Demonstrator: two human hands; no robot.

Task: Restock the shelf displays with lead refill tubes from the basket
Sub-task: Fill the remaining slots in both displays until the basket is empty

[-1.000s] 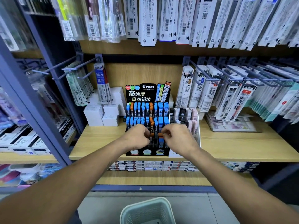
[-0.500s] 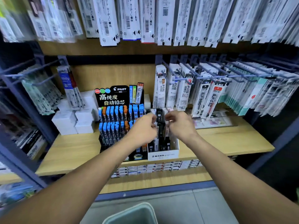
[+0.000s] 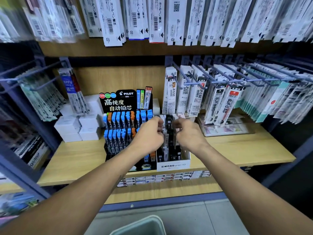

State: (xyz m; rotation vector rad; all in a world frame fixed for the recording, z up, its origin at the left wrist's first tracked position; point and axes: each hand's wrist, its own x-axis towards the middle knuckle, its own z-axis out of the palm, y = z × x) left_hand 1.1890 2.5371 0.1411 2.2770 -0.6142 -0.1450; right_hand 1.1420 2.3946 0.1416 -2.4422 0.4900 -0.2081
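My left hand (image 3: 149,134) and my right hand (image 3: 188,134) are side by side over the white MONO display box (image 3: 173,165), which holds rows of black, white and pink lead refill tubes (image 3: 166,152). Left-hand fingers curl around tubes at the box's left rows. A tube top in the middle rows is pinched by my right fingertips; the grip is partly hidden. The black Pilot display (image 3: 118,102) to the left is filled with blue and orange tubes (image 3: 116,128). The basket (image 3: 142,226) rim shows on the floor below.
White boxes (image 3: 77,128) are stacked left of the Pilot display on the wooden shelf (image 3: 245,150). Pen refill packs (image 3: 221,99) hang from hooks at the right and from the shelf above. Small boxes (image 3: 162,178) line the lower shelf.
Both hands have moved right from the Pilot display to the MONO box. My view has shifted right and closer to the shelf.
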